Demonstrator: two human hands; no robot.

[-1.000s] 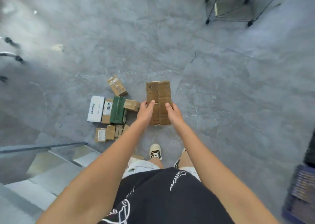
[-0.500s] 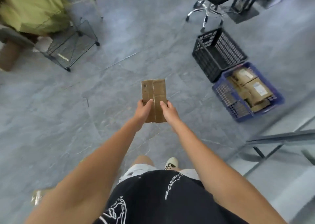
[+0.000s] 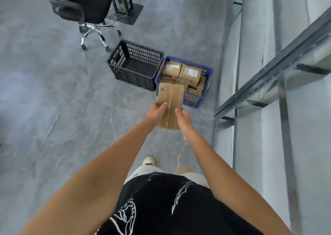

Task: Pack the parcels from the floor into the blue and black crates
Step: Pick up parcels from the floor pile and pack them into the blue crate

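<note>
Right now we carry a flat brown cardboard parcel with a taped seam down its middle (image 3: 170, 105) between both hands, held out in front of us above the floor. Our left hand (image 3: 157, 111) grips its left edge with the thumb laid across the top, and our right hand (image 3: 183, 118) clasps the right edge, its fingers hidden underneath.

Just beyond the parcel's far end sits the blue slatted plastic crate (image 3: 206, 88), already well filled with brown boxes, some bearing white labels. Touching its left side stands the black slatted plastic crate (image 3: 125, 70), which looks empty as far as we can see inside. So we judge one crate largely packed, the other not yet begun, and this parcel not yet set down; how many remain elsewhere we cannot tell.

Farther ahead and left of our hands stands a black office chair on a chrome star base (image 3: 89, 11). To the right of our hands runs a grey metal shelving frame (image 3: 279, 63), close beside the blue crate, which narrows our approach there.
</note>
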